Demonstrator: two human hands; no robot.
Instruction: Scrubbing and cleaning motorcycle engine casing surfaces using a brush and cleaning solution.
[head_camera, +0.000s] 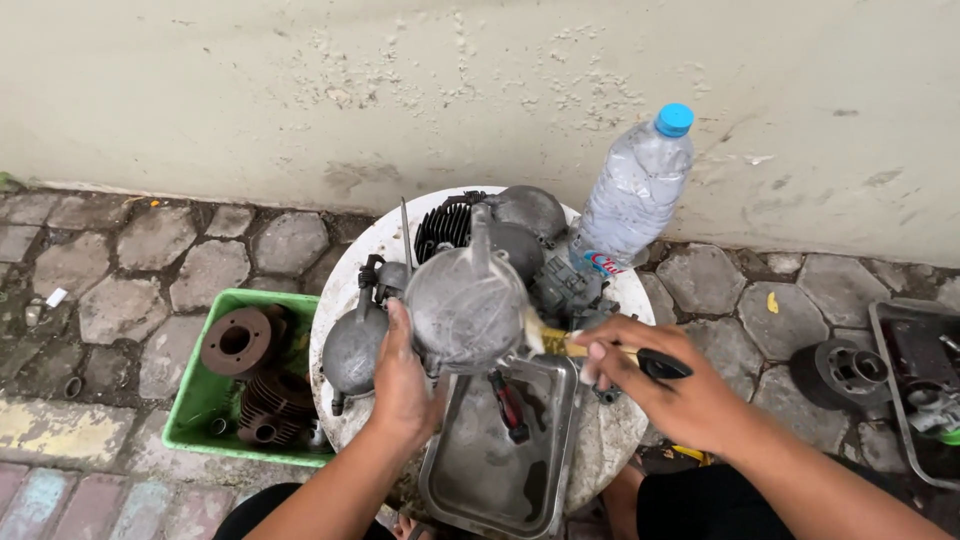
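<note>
My left hand (402, 385) grips a grey, dusty engine casing (465, 305) and holds it upright over a dented metal tray (470, 475). My right hand (665, 385) is shut on a paintbrush with a black handle (662, 364); its pale bristles touch the casing's right side. A red-handled tool (509, 403) lies in the tray. The tray rests on a round white table top (345, 285), with more grey engine parts (530, 215) and a finned black cylinder (445, 225) behind the casing.
A clear plastic bottle with a blue cap (637, 190) stands at the table's back right. A green crate (200, 415) with rusty parts sits on the paving at left. A dark round part (840, 372) and another tray (915, 390) lie at right. A wall runs behind.
</note>
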